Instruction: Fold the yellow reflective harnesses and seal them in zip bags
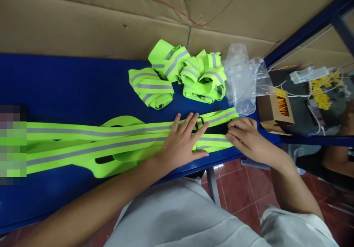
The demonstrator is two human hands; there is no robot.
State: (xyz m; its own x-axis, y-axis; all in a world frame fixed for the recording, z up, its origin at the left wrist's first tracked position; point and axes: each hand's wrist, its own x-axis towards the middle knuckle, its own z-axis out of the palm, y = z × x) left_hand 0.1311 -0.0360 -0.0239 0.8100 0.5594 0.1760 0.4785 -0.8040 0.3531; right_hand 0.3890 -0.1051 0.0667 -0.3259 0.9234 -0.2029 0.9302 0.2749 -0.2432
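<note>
Two neon strap lengths (110, 133) run beneath the spread left hand (181, 141), the nearer pinched by the right hand (249, 138).

Neon-yellow straps (83, 133), grey-striped, laid lengthwise, partly overlapping

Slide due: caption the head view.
Left hand spread on reflective straps, right hand at one end, bundled straps behind.

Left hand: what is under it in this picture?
Under the left hand run grey-striped, yellow-green straps, lying over the blue table; a black fitting shows partly beside it. Whatever the palm covers cannot be seen.
</note>
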